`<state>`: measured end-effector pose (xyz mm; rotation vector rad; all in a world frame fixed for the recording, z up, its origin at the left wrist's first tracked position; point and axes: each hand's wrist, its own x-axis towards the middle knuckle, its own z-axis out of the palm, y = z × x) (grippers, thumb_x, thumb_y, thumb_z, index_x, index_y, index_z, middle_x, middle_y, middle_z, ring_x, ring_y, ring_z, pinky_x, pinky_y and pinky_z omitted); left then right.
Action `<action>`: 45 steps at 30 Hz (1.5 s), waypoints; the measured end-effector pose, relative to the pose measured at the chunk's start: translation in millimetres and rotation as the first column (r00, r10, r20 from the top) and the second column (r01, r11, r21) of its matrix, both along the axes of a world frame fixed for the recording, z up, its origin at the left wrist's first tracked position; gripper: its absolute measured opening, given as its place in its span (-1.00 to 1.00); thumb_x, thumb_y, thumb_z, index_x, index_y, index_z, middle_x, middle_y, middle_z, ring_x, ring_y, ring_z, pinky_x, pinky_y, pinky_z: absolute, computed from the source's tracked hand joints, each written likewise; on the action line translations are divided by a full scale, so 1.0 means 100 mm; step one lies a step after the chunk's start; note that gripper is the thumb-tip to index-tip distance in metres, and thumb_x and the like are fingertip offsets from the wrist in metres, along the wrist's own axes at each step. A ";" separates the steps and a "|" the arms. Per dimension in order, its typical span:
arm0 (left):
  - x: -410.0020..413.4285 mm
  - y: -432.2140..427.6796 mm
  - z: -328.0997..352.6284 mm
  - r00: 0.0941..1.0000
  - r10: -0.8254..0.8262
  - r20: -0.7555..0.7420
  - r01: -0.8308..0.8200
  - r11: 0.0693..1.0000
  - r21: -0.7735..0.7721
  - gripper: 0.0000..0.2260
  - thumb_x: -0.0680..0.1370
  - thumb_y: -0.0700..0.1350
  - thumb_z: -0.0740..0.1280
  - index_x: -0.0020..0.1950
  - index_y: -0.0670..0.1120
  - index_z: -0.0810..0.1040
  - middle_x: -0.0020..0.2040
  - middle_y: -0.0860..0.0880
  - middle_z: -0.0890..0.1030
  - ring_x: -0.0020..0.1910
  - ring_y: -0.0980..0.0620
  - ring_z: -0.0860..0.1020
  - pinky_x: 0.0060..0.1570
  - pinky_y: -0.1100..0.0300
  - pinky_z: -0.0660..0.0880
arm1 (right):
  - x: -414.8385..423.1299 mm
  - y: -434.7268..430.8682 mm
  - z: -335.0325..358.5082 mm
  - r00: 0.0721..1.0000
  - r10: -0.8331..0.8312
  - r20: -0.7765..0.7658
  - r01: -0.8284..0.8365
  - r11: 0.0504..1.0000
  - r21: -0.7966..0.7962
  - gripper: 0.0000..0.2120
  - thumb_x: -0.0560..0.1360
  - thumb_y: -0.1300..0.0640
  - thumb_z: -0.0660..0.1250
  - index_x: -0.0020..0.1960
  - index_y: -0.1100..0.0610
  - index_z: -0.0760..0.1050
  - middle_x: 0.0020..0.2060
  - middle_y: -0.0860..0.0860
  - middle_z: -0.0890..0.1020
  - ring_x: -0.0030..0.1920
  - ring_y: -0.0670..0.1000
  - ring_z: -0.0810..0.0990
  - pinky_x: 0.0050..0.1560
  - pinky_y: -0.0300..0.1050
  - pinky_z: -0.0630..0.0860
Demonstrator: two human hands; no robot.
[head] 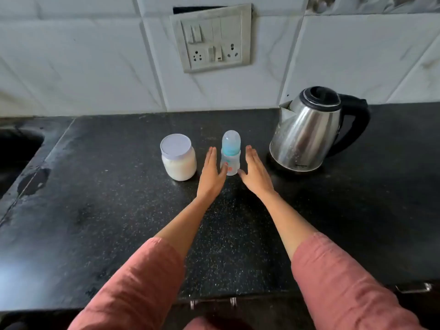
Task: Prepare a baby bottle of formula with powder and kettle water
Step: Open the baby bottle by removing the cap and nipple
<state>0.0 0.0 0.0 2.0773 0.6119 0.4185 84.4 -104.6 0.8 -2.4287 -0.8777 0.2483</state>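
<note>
Neither hand holds anything: the left hand (211, 173) and right hand (256, 173) are flat-fingered, flanking the capped baby bottle (230, 154). It stands upright on the counter (119, 210), at 12 o'clock from the gap between them, about equally near both. The powder jar (178, 158) sits at its 9 o'clock, the kettle (307, 132) at 2.
</note>
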 end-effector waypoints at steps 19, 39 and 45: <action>0.12 -0.03 -0.06 0.993 0.105 0.048 -0.093 0.973 -0.212 -0.46 0.42 -0.10 0.46 0.35 -0.07 0.36 0.29 -0.06 0.51 0.25 0.02 0.47 0.22 0.09 0.46 | -0.08 0.12 -0.16 0.931 -0.044 -0.362 0.174 0.926 0.336 -0.42 0.39 0.20 0.44 0.35 0.09 0.32 0.27 0.06 0.51 0.28 0.04 0.47 0.26 -0.01 0.44; -1.18 -0.94 -0.04 0.999 -0.017 0.041 0.027 0.961 -0.275 -0.52 0.38 -0.21 0.49 0.16 0.12 0.37 0.02 0.35 0.45 0.04 0.40 0.46 0.00 0.49 0.44 | -1.34 -0.97 -0.30 0.930 -0.115 -0.348 0.236 0.914 0.330 -0.43 0.30 0.11 0.52 0.25 0.05 0.38 0.17 -0.05 0.53 0.15 -0.06 0.54 0.10 -0.02 0.55; -1.34 -1.00 -0.06 0.999 0.001 0.053 0.014 0.957 -0.289 -0.51 0.37 -0.22 0.49 0.17 0.11 0.37 0.05 0.33 0.45 0.03 0.46 0.44 -0.01 0.54 0.41 | -1.51 -1.01 -0.25 0.949 -0.116 -0.293 0.218 0.913 0.344 -0.49 0.33 0.12 0.49 0.23 0.07 0.40 0.17 -0.04 0.53 0.15 -0.07 0.53 0.06 -0.11 0.53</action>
